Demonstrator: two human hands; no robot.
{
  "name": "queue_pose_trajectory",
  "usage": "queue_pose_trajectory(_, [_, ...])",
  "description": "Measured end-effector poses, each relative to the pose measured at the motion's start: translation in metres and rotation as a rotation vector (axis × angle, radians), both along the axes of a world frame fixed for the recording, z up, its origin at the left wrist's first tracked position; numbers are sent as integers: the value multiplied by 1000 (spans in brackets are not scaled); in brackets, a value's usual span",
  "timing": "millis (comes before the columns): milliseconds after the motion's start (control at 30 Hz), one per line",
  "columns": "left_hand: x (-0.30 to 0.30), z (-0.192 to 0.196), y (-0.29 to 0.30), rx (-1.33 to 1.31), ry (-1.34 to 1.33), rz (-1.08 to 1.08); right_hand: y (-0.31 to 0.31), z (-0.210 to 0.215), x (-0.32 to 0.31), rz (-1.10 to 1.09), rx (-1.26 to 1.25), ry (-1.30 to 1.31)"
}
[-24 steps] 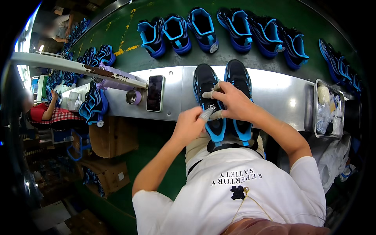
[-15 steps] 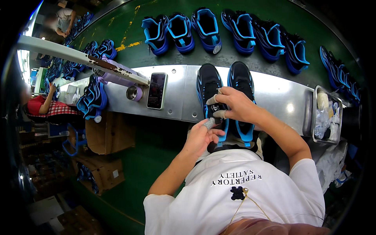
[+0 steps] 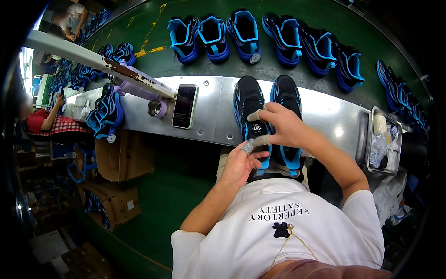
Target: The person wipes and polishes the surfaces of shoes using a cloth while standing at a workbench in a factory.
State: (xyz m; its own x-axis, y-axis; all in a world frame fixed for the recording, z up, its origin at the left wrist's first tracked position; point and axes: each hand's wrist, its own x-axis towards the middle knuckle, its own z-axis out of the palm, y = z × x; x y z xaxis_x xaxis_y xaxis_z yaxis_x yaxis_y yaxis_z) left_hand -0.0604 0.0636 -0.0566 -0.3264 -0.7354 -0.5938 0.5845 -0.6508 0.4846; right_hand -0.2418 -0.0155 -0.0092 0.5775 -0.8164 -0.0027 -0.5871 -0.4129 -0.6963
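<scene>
A black and blue sneaker (image 3: 249, 89) stands toe away from me on the metal ledge, a second sneaker (image 3: 285, 91) close on its right. My right hand (image 3: 285, 124), with beige covers on thumb and forefinger, is closed on the left sneaker's tongue area. Its two fingertips lie on either side of a round black dial (image 3: 256, 128). My left hand (image 3: 239, 165), its fingertip wrapped in grey, is closed at that sneaker's collar, fingers curled against the opening. The fingertips of both hands meet just below the dial. What lies between the left fingertips is hidden.
More sneakers (image 3: 245, 35) line the green surface beyond the ledge (image 3: 332, 104). Left on it lie a phone (image 3: 185, 106), a metal-lined cup (image 3: 157, 108) and a sneaker (image 3: 106, 111); a metal tray (image 3: 384, 141) of small bags sits right. A worn bar (image 3: 93, 58) crosses upper left.
My right thumb has moved nearer to me, against the left fingertips, while the forefinger stays by the dial. The dial shows more fully between them. The view has shifted slightly.
</scene>
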Motion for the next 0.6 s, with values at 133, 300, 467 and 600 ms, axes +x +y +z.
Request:
queue_pose_trajectory(133, [0,-2,3,-2,23,15,-3,-9,-1,107,7,-88])
queue_pose_trajectory(300, [-1,-1,3,7,24,12,0,-1,-8,47,110,-172])
queue_pose_trajectory(467, [-4,0,6,4,46,40,13,-23,-12,108,-177,-36])
queue_pose_trajectory(600, [0,-5,6,-17,42,0,34,-22,-1,23,-439,50])
